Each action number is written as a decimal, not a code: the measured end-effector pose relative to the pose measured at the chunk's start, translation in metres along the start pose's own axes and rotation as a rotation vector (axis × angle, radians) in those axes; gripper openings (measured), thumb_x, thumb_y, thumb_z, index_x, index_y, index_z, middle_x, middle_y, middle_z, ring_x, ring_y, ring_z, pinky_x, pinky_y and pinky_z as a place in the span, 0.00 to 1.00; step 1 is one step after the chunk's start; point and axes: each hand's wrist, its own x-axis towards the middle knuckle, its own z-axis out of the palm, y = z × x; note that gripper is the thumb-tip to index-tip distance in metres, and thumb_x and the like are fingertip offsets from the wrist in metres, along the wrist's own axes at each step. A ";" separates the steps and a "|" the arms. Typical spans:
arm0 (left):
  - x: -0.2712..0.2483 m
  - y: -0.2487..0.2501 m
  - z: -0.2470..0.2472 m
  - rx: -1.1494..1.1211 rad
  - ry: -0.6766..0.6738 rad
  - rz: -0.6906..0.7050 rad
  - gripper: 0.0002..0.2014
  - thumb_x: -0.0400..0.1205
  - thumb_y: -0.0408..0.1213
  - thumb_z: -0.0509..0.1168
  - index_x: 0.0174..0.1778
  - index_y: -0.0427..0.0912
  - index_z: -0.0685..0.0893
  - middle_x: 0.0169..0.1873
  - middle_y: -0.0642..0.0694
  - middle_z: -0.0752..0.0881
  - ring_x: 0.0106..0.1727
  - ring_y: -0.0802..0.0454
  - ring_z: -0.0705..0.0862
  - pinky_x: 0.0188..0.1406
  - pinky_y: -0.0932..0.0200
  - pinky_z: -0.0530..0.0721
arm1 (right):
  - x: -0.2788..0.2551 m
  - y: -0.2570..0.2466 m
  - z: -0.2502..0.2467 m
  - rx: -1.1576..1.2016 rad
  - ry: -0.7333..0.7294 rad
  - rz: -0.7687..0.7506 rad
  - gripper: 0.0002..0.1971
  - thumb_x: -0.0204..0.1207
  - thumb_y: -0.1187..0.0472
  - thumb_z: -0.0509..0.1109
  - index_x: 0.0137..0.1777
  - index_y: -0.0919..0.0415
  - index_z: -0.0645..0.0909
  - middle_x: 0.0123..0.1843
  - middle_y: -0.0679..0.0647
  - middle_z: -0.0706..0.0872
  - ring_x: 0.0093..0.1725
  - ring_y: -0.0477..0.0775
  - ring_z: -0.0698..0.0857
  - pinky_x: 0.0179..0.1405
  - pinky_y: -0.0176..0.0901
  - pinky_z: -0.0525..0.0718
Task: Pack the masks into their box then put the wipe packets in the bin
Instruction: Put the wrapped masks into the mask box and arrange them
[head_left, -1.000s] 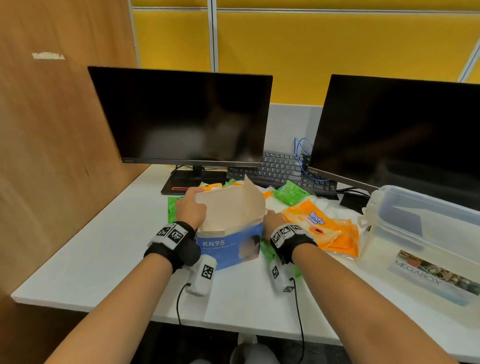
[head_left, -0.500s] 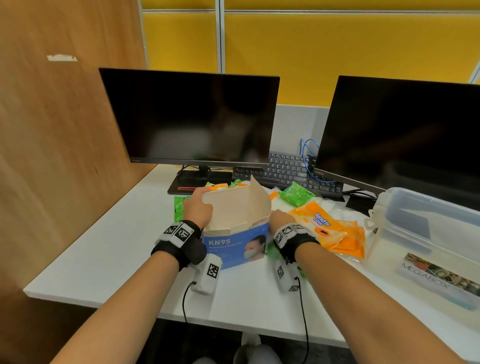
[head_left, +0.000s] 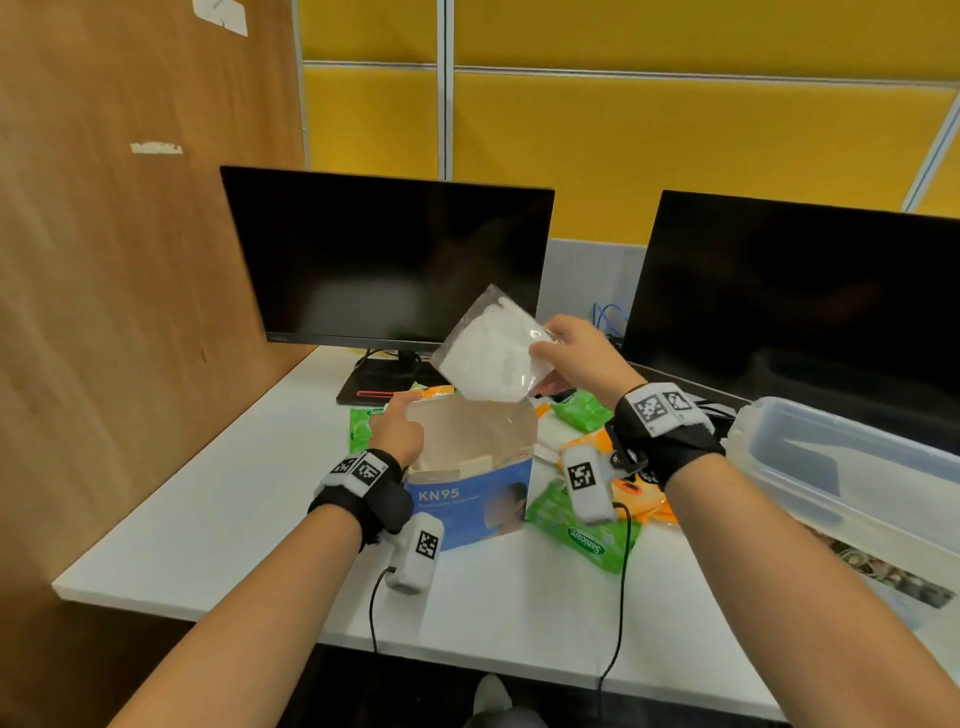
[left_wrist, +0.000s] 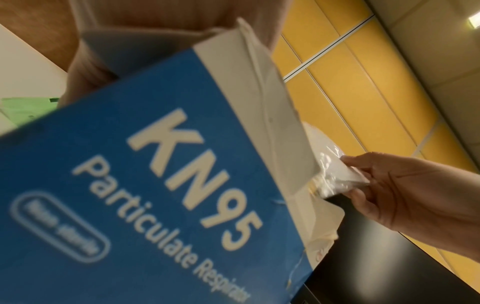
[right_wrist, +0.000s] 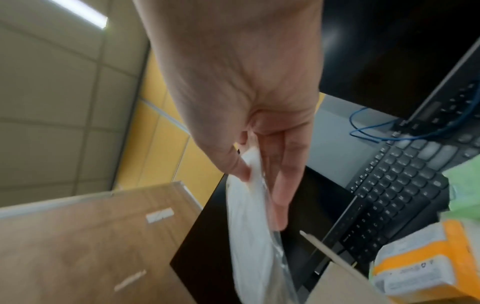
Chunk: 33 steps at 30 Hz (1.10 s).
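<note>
The blue KN95 mask box (head_left: 470, 501) stands open on the white desk (head_left: 218, 525). My left hand (head_left: 402, 418) grips its left wall, and the box's blue front (left_wrist: 155, 185) fills the left wrist view. My right hand (head_left: 543, 364) pinches a white mask in a clear bag (head_left: 488, 358) just above the box opening. The right wrist view shows thumb and fingers of that hand (right_wrist: 255, 172) clamped on the bag's (right_wrist: 249, 226) top edge. Green wipe packets (head_left: 582, 530) and orange wipe packets (head_left: 641, 491) lie right of the box. The clear plastic bin (head_left: 831, 467) stands open at the right.
Two dark monitors (head_left: 389, 260) (head_left: 800, 312) stand at the back, with a black keyboard (right_wrist: 405, 185) between them. A wooden partition (head_left: 130, 312) closes off the left side. More green packets (head_left: 361, 426) (head_left: 579, 410) lie behind the box.
My right hand has come up from beside the box holding a bagged mask, now over the opening. The left hand stays on the box.
</note>
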 end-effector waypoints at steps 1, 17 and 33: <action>-0.001 0.001 -0.001 -0.004 -0.003 -0.002 0.30 0.79 0.24 0.50 0.73 0.56 0.71 0.71 0.34 0.70 0.64 0.34 0.77 0.65 0.42 0.80 | -0.004 -0.002 0.003 -0.099 -0.029 -0.019 0.04 0.80 0.65 0.64 0.52 0.62 0.76 0.51 0.60 0.83 0.38 0.57 0.90 0.31 0.44 0.91; -0.008 0.005 -0.003 0.031 -0.029 -0.021 0.28 0.81 0.25 0.49 0.74 0.57 0.69 0.73 0.35 0.67 0.65 0.35 0.76 0.65 0.43 0.80 | -0.005 -0.007 0.096 -0.990 -0.480 -0.031 0.22 0.76 0.57 0.71 0.70 0.61 0.78 0.66 0.56 0.83 0.68 0.58 0.80 0.72 0.50 0.72; -0.008 0.004 -0.002 -0.022 -0.017 -0.023 0.26 0.83 0.26 0.51 0.73 0.57 0.69 0.72 0.36 0.67 0.64 0.36 0.77 0.61 0.46 0.83 | 0.004 0.003 0.097 -0.977 -0.329 0.010 0.16 0.85 0.59 0.58 0.66 0.66 0.79 0.65 0.61 0.83 0.67 0.61 0.81 0.69 0.53 0.73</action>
